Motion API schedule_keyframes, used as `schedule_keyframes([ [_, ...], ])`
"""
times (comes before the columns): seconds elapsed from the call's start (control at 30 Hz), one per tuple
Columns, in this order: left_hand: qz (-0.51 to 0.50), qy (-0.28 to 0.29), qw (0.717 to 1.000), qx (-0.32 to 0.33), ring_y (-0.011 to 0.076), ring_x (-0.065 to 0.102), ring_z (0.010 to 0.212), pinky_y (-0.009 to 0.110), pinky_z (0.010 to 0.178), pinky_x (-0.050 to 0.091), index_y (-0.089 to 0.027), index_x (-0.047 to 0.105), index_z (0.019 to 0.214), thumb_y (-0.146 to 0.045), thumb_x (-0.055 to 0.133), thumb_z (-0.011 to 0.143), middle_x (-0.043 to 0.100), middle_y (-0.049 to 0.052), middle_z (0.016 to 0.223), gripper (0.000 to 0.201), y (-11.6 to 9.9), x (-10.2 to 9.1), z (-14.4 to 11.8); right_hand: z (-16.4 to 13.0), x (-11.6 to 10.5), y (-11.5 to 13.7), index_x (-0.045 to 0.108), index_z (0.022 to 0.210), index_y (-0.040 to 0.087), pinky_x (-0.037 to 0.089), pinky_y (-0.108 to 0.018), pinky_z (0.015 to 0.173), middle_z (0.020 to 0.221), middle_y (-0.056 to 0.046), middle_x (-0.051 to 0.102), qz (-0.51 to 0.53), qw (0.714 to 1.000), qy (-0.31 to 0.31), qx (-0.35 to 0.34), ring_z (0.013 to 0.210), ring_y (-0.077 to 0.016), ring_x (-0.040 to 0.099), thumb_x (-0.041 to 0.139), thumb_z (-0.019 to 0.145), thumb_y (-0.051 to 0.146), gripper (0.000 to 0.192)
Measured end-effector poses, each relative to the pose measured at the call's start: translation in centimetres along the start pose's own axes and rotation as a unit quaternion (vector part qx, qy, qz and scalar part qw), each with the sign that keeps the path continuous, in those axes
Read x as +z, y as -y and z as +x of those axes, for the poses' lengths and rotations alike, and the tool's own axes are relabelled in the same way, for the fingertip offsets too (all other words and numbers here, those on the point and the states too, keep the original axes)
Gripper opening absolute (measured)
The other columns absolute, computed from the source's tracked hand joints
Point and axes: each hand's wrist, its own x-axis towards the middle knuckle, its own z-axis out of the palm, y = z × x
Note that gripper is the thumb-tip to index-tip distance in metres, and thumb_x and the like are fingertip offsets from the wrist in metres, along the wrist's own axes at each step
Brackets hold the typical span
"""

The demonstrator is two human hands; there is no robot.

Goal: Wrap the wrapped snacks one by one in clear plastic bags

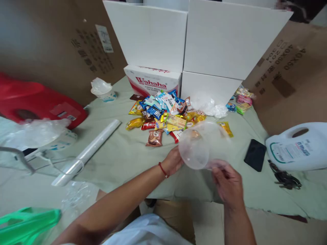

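A translucent round plastic tub (195,151) is tilted in front of me above the front half of the table. My left hand (175,161), with a red cord at its wrist, grips the tub's left side, its fingers partly hidden behind it. On the lower right of the tub, the fingers of my right hand (228,182) are closed on the edge. Just beyond the tub lies a heap of small wrapped snacks (163,112) in blue, yellow, red and brown packets. A brown snack packet (154,137) sits at the heap's near edge.
White boxes (150,80) stand behind the heap. At left are a red jug (38,100), a clear film roll (88,151) and a paper tub (103,92). A black phone (254,155), keys (286,177) and a white detergent jug (298,146) lie at right.
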Motion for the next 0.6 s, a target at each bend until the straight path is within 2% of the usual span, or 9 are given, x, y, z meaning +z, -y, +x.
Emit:
schedule_keyframes([
  [0.03, 0.12, -0.021, 0.99, 0.071, 0.0275, 0.065, 0.111, 0.049, 0.104, 0.052, -0.017, 0.07, 0.118, -0.039, 0.058, 0.096, 0.072, 0.013, 0.115, 0.033, 0.4, 0.0, 0.0, 0.4, -1.4, 0.5, 0.075, 0.106, 0.021, 0.032, -0.024, 0.048, 0.073, -0.002, 0.068, -0.041, 0.996, -0.068, -0.027, 0.05, -0.0099, 0.041, 0.073, 0.088, 0.05, 0.034],
  [0.07, 0.247, -0.034, 0.958, 0.142, 0.0298, 0.06, 0.122, 0.053, 0.11, 0.047, -0.019, 0.069, 0.124, -0.037, 0.056, 0.097, 0.069, 0.014, 0.125, 0.035, 0.6, 0.0, -0.1, 1.3, -3.0, 1.2, 0.075, 0.106, 0.021, 0.033, -0.025, 0.05, 0.074, -0.002, 0.068, -0.097, 0.984, -0.139, -0.062, 0.052, -0.0112, 0.044, 0.069, 0.091, 0.049, 0.032],
  [0.13, 0.469, -0.026, 0.85, 0.241, 0.0342, 0.045, 0.142, 0.062, 0.119, 0.032, -0.023, 0.064, 0.135, -0.029, 0.056, 0.096, 0.059, 0.014, 0.145, 0.04, 1.1, -0.4, -0.3, 4.5, -6.6, 2.5, 0.074, 0.112, 0.021, 0.039, -0.027, 0.059, 0.082, -0.004, 0.071, -0.272, 0.923, -0.244, -0.12, 0.06, -0.0146, 0.052, 0.062, 0.094, 0.045, 0.032],
  [0.2, 0.603, 0.011, 0.753, 0.263, 0.0371, 0.035, 0.151, 0.067, 0.122, 0.023, -0.025, 0.062, 0.14, -0.023, 0.06, 0.093, 0.051, 0.014, 0.156, 0.046, 1.8, -0.9, -0.5, 8.9, -9.9, 3.2, 0.076, 0.106, 0.019, 0.043, -0.031, 0.07, 0.092, -0.008, 0.074, -0.475, 0.844, -0.225, -0.112, 0.076, -0.0202, 0.062, 0.058, 0.093, 0.035, 0.027],
  [0.27, 0.664, 0.055, 0.702, 0.25, 0.0365, 0.034, 0.153, 0.067, 0.123, 0.023, -0.022, 0.062, 0.139, -0.022, 0.06, 0.094, 0.049, 0.014, 0.158, 0.045, 2.6, -1.8, -0.6, 13.8, -11.9, 3.1, 0.076, 0.102, 0.017, 0.04, -0.032, 0.069, 0.092, -0.012, 0.074, -0.629, 0.76, -0.155, -0.038, 0.08, -0.024, 0.064, 0.054, 0.092, 0.026, 0.025],
  [0.37, 0.684, 0.092, 0.682, 0.243, 0.0313, 0.038, 0.152, 0.062, 0.125, 0.026, -0.021, 0.063, 0.137, -0.022, 0.055, 0.098, 0.053, 0.012, 0.156, 0.04, 3.4, -3.8, -1.6, 20.2, -12.3, 2.0, 0.074, 0.105, 0.014, 0.038, -0.032, 0.069, 0.095, -0.016, 0.074, -0.752, 0.657, -0.054, -0.007, 0.084, -0.0256, 0.066, 0.049, 0.093, 0.015, 0.028],
  [0.43, 0.683, 0.092, 0.68, 0.252, 0.028, 0.04, 0.151, 0.058, 0.127, 0.027, -0.022, 0.063, 0.137, -0.02, 0.053, 0.098, 0.054, 0.009, 0.156, 0.04, 3.5, -5.7, -3.1, 23.9, -11.5, 1.3, 0.072, 0.109, 0.011, 0.037, -0.031, 0.071, 0.097, -0.018, 0.073, -0.781, 0.624, -0.018, -0.02, 0.088, -0.0256, 0.067, 0.048, 0.09, 0.009, 0.03],
  [0.5, 0.686, 0.079, 0.675, 0.261, 0.0247, 0.042, 0.15, 0.053, 0.128, 0.026, -0.023, 0.064, 0.135, -0.016, 0.05, 0.098, 0.055, 0.008, 0.156, 0.04, 3.2, -7.9, -4.9, 27.4, -10.7, 0.8, 0.071, 0.111, 0.007, 0.037, -0.031, 0.074, 0.098, -0.021, 0.073, -0.78, 0.625, -0.015, -0.018, 0.09, -0.0264, 0.067, 0.049, 0.088, 0.005, 0.032],
  [0.6, 0.685, 0.068, 0.668, 0.281, 0.0209, 0.045, 0.148, 0.046, 0.131, 0.025, -0.024, 0.066, 0.133, -0.016, 0.05, 0.099, 0.059, 0.007, 0.152, 0.039, 2.9, -11.0, -7.5, 32.5, -10.3, 0.5, 0.07, 0.11, 0.0, 0.035, -0.034, 0.077, 0.098, -0.027, 0.071, -0.751, 0.659, -0.046, -0.006, 0.091, -0.0273, 0.065, 0.048, 0.086, 0.0, 0.032],
])
